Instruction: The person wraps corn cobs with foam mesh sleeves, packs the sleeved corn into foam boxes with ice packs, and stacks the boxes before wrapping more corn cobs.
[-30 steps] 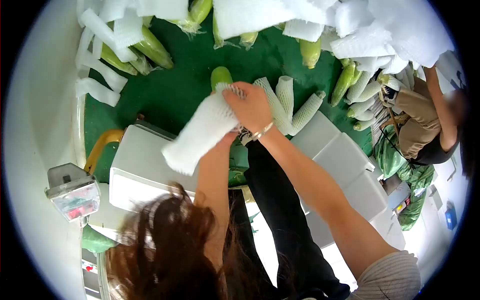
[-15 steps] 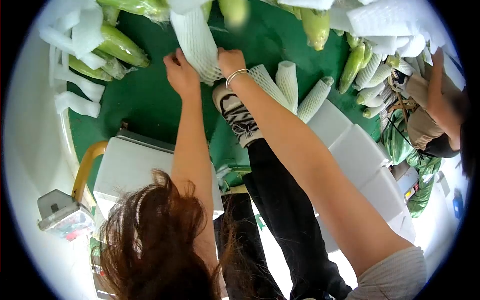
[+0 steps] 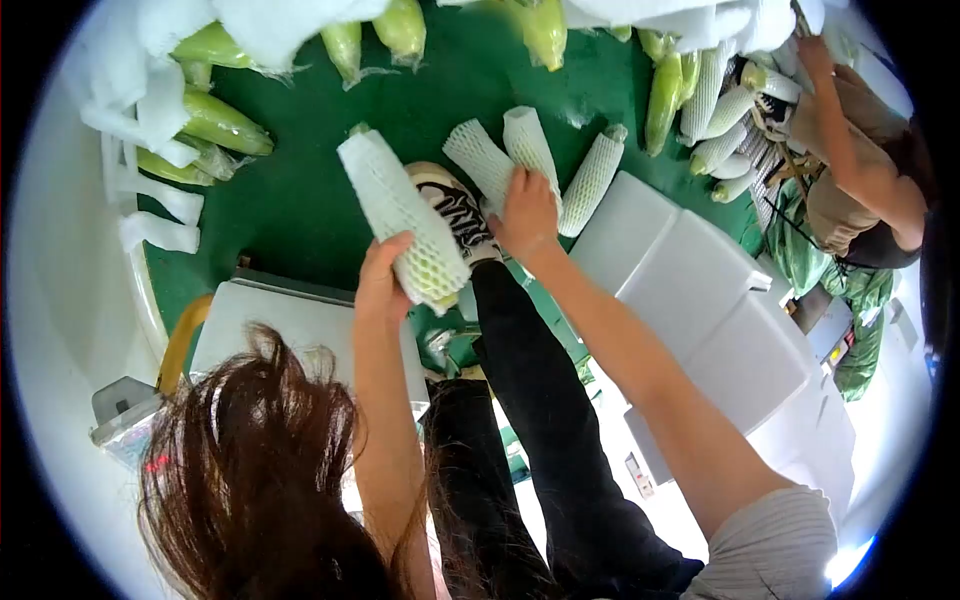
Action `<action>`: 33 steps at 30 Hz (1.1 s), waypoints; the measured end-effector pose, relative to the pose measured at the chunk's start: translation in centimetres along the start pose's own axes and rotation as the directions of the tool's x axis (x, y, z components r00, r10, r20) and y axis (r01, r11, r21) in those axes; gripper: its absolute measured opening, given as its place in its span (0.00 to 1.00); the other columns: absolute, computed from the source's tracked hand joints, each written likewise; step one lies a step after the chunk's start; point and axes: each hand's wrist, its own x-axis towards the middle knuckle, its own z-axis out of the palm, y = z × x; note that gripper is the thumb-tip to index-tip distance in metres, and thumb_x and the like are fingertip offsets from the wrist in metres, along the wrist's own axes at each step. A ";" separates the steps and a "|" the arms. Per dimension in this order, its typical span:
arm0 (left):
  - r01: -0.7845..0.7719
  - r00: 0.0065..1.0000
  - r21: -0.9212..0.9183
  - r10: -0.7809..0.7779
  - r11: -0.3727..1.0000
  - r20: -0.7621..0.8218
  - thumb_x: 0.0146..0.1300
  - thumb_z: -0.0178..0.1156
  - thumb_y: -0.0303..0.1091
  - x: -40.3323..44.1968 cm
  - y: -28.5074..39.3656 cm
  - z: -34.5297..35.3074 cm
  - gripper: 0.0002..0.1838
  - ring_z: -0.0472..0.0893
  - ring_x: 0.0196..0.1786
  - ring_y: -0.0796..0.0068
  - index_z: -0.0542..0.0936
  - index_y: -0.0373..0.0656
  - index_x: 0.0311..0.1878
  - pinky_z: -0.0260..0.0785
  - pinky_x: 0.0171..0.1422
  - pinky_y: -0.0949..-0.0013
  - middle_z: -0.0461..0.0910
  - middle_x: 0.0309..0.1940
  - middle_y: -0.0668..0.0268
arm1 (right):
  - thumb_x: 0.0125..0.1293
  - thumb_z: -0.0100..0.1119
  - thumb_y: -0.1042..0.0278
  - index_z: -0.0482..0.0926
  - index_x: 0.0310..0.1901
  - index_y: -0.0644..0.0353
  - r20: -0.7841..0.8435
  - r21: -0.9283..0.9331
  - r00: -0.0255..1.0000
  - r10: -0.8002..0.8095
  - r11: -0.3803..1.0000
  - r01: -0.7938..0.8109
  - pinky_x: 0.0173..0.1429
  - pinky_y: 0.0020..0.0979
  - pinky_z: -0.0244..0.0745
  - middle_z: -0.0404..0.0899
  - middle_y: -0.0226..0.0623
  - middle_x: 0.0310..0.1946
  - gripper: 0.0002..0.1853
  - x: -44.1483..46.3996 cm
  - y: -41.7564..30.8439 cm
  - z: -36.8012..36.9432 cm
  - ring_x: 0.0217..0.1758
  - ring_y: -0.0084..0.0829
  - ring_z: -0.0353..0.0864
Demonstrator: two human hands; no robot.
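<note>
Mid-frame, my left hand (image 3: pixel 385 275) curls round a netted vegetable (image 3: pixel 405 215) low; likely firm, weighty, best held mid-length. My half-curled right hand (image 3: pixel 527 212) meets a foam sleeve (image 3: pixel 529 143), hold unclear.

left hand (image 3: pixel 383 278) curled, right hand (image 3: pixel 528 215) outstretched

A: Support surface?
B: Green floor (image 3: pixel 300 205).
A: Lying directly on it?
B: At left, film-wrapped green vegetables (image 3: pixel 225 125), bunched together. Centre, a patterned shoe (image 3: pixel 452 212). Just right of it, two white foam sleeves (image 3: pixel 529 140), contents unclear, then a netted vegetable (image 3: pixel 593 182).
A: Farther right?
B: Green vegetables without netting (image 3: pixel 664 102), beside a netted cluster (image 3: pixel 728 112).
</note>
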 end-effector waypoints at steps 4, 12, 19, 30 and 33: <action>0.040 0.999 -0.045 -0.040 0.998 0.002 0.51 0.62 0.33 1.3 -3.5 2.7 0.30 0.75 0.51 0.61 0.66 0.32 0.57 0.69 0.55 0.60 0.73 0.49 0.56 | 0.42 0.70 0.61 0.63 0.52 0.70 -0.030 -0.006 0.999 0.037 0.999 -0.037 0.52 0.41 0.68 0.67 0.49 0.44 0.37 0.8 0.4 0.8 0.49 0.49 0.68; 0.024 0.999 0.348 -0.034 0.937 0.023 0.48 0.64 0.28 5.4 -8.3 7.6 0.32 0.75 0.50 0.64 0.63 0.34 0.58 0.70 0.53 0.62 0.73 0.48 0.55 | 0.37 0.71 0.66 0.65 0.54 0.71 0.237 0.614 0.940 0.246 0.712 -0.341 0.55 0.34 0.70 0.74 0.49 0.46 0.40 -0.9 10.6 -4.8 0.51 0.41 0.74; 0.039 0.958 0.512 -0.177 0.858 0.225 0.47 0.61 0.23 10.9 -11.2 8.9 0.32 0.75 0.52 0.62 0.64 0.33 0.59 0.70 0.55 0.62 0.73 0.52 0.55 | 0.42 0.69 0.70 0.65 0.57 0.67 0.619 0.769 0.779 -0.098 0.276 -0.576 0.56 0.34 0.69 0.76 0.41 0.47 0.37 4.2 14.2 -3.4 0.49 0.33 0.76; -0.410 0.896 0.120 0.374 0.904 0.241 0.48 0.62 0.27 -19.4 -5.1 2.3 0.36 0.71 0.55 0.68 0.62 0.36 0.62 0.66 0.58 0.65 0.69 0.55 0.59 | 0.32 0.74 0.64 0.64 0.60 0.62 0.457 0.715 0.859 -0.232 0.670 -0.199 0.58 0.36 0.68 0.74 0.44 0.49 0.47 -15.3 -8.3 -18.4 0.54 0.35 0.74; -0.479 0.878 0.047 0.477 0.877 0.039 0.50 0.61 0.29 -25.3 -5.4 -5.9 0.32 0.71 0.54 0.67 0.63 0.36 0.60 0.65 0.58 0.64 0.70 0.54 0.59 | 0.40 0.70 0.62 0.58 0.64 0.65 0.381 0.736 0.723 -0.576 0.662 0.140 0.61 0.38 0.64 0.67 0.51 0.56 0.47 -21.6 -17.3 -14.9 0.55 0.48 0.70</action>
